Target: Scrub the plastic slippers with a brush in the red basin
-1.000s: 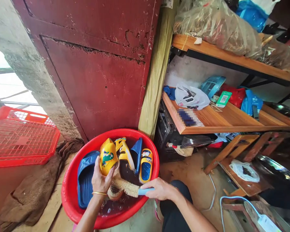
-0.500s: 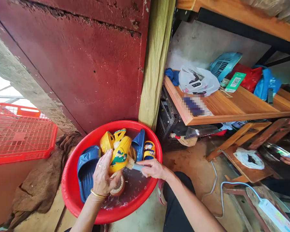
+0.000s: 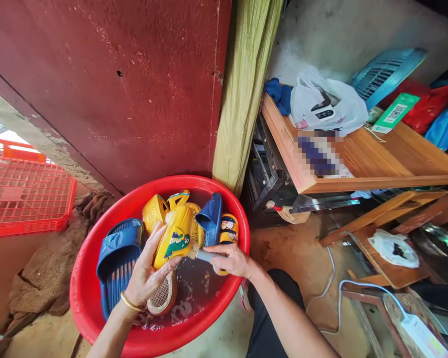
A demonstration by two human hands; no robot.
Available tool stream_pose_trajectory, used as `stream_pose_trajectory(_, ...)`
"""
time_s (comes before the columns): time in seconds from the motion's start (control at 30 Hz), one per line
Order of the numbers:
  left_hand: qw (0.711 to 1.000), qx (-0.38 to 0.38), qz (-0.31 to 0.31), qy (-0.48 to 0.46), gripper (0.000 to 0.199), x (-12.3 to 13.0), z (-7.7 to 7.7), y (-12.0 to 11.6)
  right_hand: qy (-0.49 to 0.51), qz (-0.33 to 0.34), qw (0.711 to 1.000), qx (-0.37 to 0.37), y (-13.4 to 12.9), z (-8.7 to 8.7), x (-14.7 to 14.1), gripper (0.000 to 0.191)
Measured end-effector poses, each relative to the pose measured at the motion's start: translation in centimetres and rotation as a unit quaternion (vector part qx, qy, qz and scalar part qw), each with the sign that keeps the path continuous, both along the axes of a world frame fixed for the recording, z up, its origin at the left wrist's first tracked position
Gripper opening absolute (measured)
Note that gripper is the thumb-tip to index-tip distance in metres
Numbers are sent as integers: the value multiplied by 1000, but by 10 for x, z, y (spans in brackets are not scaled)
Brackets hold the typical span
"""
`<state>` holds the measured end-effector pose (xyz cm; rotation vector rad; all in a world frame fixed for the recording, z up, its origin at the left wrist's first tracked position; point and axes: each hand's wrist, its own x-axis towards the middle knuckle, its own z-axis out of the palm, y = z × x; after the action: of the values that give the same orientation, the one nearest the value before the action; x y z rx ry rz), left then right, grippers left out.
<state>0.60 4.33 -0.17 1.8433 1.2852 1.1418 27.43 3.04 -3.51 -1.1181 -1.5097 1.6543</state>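
Gripping dinosaur slipper (image 3: 176,231) between thumb and fingers of left hand (image 3: 147,273), tilted above dark water. Clamped with right-hand fingers on handle of brush (image 3: 206,255), just right of that slipper; partly hidden at bristle end. Seen close by left hand (image 3: 147,273): large blue slipper (image 3: 117,253) and sole-up shoe (image 3: 162,297). Near right hand (image 3: 231,261): upright blue slipper (image 3: 211,219) and small yellow-blue slipper (image 3: 229,227). Surrounded by red basin (image 3: 79,293). Farther out: red crate (image 3: 26,194) at left, wooden desk (image 3: 388,149) at right.

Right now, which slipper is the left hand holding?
The yellow slipper with its green dinosaur showing. The left hand grips it; the other slippers rest in the red tub.
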Motion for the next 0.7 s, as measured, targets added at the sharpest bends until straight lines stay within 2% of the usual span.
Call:
stream_pose_trajectory(0.07,998,-44,12,-39,94,6,-3,2,29,-18,999,-6,0,3,-4,50)
stream_pose_trajectory(0.13,995,-54,53,-70,97,12,-5,3,39,-68,997,13,2,5,-7,49)
stream_pose_trajectory(0.23,987,-28,144,-63,92,16,-3,2,56,-153,985,49,7,8,-8,52)
stream_pose_trajectory(0.33,980,2,199,-14,85,14,3,-2,59,-204,974,77,9,12,-8,54)
stream_pose_trajectory(0.5,974,56,215,51,68,9,11,-6,43,-192,977,84,0,18,-19,45)
stream_pose_trajectory(0.6,973,78,211,48,65,10,12,-4,56,-179,979,82,-3,18,-30,42)
stream_pose_trajectory(0.7,975,54,214,15,66,12,12,-1,59,-193,977,74,-3,17,-37,45)
